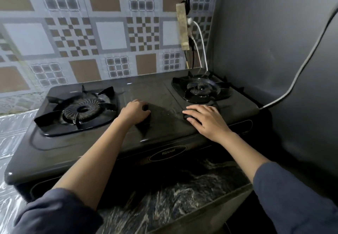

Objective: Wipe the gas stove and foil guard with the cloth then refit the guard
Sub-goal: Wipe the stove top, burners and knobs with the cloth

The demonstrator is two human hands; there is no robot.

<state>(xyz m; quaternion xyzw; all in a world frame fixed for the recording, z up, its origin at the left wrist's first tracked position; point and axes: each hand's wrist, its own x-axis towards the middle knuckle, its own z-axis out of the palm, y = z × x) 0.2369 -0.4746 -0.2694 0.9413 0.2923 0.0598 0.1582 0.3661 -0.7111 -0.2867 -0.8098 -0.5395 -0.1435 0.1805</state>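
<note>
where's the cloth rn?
Head view: the dark cloth lies flat on the stove top, between the two burners, left hand and right hand on its ends.

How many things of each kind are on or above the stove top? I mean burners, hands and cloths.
Burners: 2, the left burner and the right burner
Hands: 2, the left hand and the right hand
Cloths: 1, the dark cloth under both hands
Total: 5
</note>
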